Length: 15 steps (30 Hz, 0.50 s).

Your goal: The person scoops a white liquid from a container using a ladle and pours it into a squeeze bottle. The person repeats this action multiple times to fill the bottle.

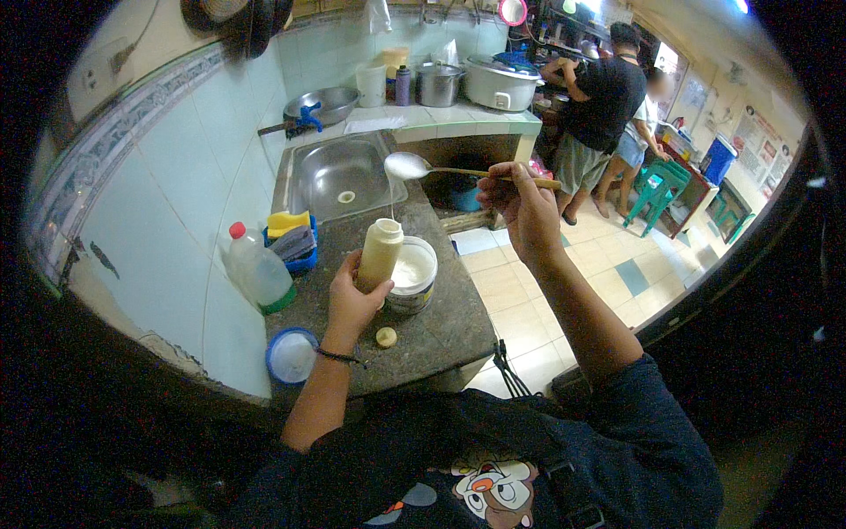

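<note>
My left hand (353, 294) grips an uncapped, pale yellowish squeeze bottle (380, 254), tilted slightly over the worktop. With my right hand (525, 205) I hold the long thin handle of a large spoon (406, 166), whose bowl is coated in white, creamy stuff. A thin white strand runs from the spoon down to the bottle's mouth. Just right of the bottle, partly behind it, stands an open plastic tub (426, 291) of white cream. A small cream-coloured cap (386, 337) lies on the worktop below the tub. Left of my left forearm is a round blue-rimmed lid (292, 356).
Beyond the worktop (456, 330) is a steel sink (344, 173). A red-capped plastic jug (261, 271) and a blue basket (305, 261) with a yellow sponge stand by the tiled wall. A rice cooker (500, 82) and pot sit farther back. Two people (605, 92) stand at the right.
</note>
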Each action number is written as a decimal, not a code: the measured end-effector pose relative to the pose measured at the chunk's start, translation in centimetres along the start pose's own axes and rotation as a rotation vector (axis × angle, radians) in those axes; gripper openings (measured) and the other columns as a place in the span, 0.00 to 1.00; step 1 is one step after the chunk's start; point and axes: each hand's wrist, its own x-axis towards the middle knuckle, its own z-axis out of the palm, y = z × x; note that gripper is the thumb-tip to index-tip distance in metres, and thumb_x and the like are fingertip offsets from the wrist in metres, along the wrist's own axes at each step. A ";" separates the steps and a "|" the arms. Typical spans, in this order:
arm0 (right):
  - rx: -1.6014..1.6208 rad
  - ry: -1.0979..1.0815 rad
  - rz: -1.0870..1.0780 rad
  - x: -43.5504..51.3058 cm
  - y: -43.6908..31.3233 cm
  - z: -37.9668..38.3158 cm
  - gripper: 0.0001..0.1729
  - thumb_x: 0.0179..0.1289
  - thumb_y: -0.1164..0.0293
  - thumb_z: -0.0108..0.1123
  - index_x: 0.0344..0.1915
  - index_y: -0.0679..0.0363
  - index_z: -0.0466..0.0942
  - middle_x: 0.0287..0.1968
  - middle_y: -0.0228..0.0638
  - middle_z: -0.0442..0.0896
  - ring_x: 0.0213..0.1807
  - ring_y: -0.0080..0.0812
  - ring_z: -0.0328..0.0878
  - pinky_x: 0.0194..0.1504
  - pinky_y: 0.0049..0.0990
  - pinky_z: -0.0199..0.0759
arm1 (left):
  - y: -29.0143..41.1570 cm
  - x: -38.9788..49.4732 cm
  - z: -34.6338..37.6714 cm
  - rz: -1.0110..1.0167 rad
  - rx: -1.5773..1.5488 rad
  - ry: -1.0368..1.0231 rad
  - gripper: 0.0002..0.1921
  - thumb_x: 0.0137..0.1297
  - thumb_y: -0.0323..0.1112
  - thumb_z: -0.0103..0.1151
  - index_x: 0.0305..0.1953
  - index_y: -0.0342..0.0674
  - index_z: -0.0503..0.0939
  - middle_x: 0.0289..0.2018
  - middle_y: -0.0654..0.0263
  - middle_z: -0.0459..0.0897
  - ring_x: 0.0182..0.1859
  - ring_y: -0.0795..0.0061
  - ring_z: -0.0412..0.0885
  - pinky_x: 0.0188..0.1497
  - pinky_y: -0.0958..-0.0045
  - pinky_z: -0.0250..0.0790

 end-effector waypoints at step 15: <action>-1.043 -0.594 0.005 -2.6 11.2 -2.9 0.07 0.56 0.76 0.49 0.33 0.64 0.74 0.32 0.49 0.78 0.33 0.45 0.76 0.37 0.33 0.69 | -2.6 -2.5 -2.7 -0.123 0.085 0.012 0.35 0.42 0.33 0.69 0.53 0.31 0.65 0.45 0.52 0.76 0.48 0.62 0.75 0.51 0.66 0.67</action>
